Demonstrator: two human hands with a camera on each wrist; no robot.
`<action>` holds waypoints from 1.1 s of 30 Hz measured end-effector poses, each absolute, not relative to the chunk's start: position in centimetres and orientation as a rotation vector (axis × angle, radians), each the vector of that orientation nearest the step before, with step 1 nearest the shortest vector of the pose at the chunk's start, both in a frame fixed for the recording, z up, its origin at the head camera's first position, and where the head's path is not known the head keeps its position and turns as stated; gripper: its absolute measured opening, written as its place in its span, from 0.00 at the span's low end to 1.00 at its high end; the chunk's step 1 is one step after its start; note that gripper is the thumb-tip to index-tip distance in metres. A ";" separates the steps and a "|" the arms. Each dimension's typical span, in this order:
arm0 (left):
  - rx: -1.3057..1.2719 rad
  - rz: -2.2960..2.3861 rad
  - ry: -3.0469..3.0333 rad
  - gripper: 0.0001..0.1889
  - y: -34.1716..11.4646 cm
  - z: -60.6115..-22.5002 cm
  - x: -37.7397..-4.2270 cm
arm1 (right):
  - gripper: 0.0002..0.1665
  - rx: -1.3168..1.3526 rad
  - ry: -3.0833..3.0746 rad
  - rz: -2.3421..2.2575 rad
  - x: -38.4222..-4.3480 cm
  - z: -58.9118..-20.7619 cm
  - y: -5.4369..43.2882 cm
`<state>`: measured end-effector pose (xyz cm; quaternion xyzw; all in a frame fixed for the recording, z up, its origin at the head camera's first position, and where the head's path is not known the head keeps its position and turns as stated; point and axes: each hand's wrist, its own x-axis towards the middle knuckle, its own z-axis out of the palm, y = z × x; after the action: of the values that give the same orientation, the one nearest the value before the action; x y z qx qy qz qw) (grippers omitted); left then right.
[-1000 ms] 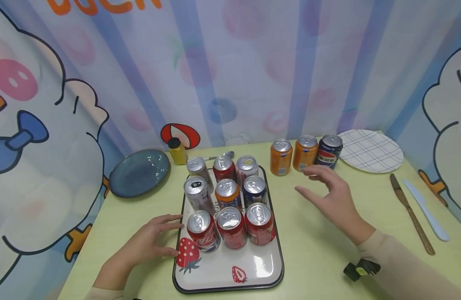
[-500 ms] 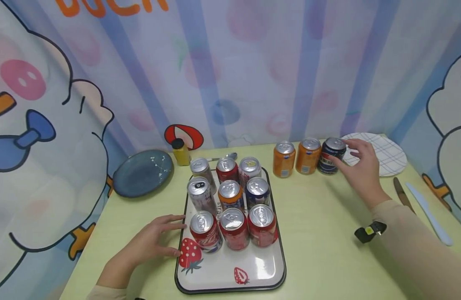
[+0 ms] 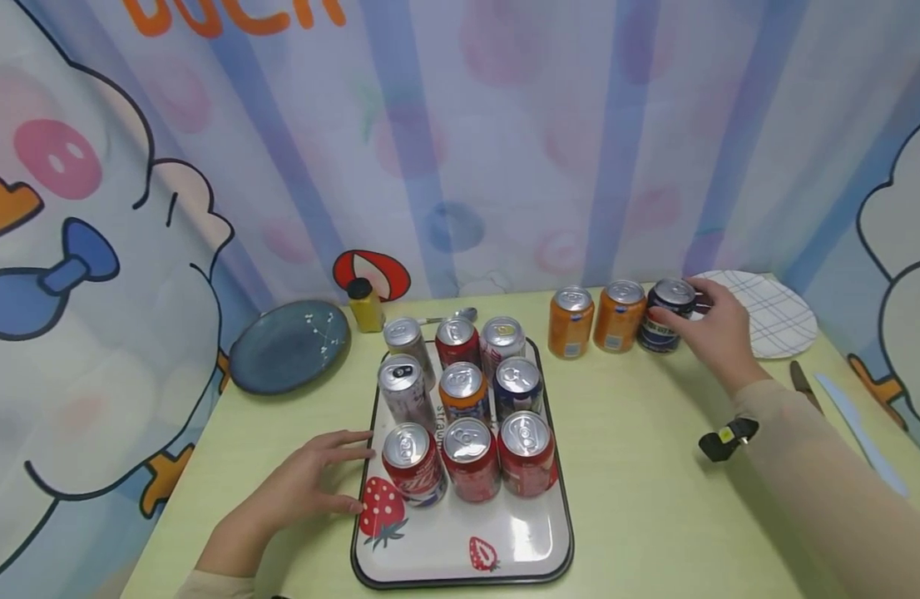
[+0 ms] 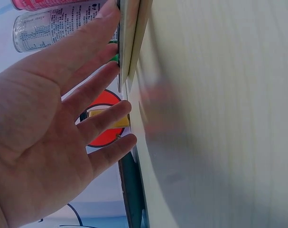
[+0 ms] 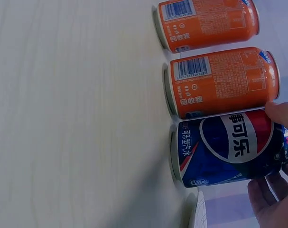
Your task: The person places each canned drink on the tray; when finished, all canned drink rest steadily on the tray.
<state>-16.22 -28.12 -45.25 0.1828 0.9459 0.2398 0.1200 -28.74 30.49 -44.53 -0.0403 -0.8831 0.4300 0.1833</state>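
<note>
My right hand (image 3: 718,337) grips the upper part of a dark blue Pepsi can (image 5: 219,154), thumb on one side and fingers on the other. It stands upright beside two orange soda cans (image 3: 620,320), at the right end of their row. My left hand (image 3: 299,482) rests at the left edge of a white strawberry-patterned tray (image 3: 430,557), fingers spread and fairly straight, fingertips at the rim. On the tray stand several cans in three rows: red cans (image 3: 471,474) in front, a silver, an orange (image 3: 463,398) and a blue can (image 3: 517,387) in the middle, others behind.
A dark blue plate (image 3: 265,353) lies at the back left by a yellow black-capped bottle (image 3: 366,309). Behind the tray is a spoon (image 3: 467,314). A white checked plate (image 3: 774,320), a brown knife (image 3: 802,383) and a light-blue knife (image 3: 857,420) lie on the right.
My right hand has reached right and back from in front of the orange cans and taken hold of the Pepsi can. My left hand has stayed at the tray's edge.
</note>
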 end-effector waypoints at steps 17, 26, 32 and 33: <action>0.524 0.675 2.765 0.36 -27.7 -44.7 -16.0 | 0.40 -0.046 -2.383 1.212 -22.1 -44.9 28.5; 0.526 0.670 2.766 0.37 -27.7 -44.6 -16.0 | 0.40 0.237 -2.279 1.292 -17.3 -43.9 25.2; 0.538 0.679 2.762 0.37 -27.9 -44.7 -16.0 | 0.42 0.452 -2.254 1.320 -14.6 -42.0 22.6; 0.539 0.682 2.758 0.37 -27.9 -44.8 -16.1 | 0.42 0.486 -2.254 1.330 -14.1 -41.6 22.2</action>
<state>-16.06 -27.90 -44.76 0.1850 0.9463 0.2340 0.1247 -14.13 22.22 -41.62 0.1772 -0.8225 0.4854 0.2377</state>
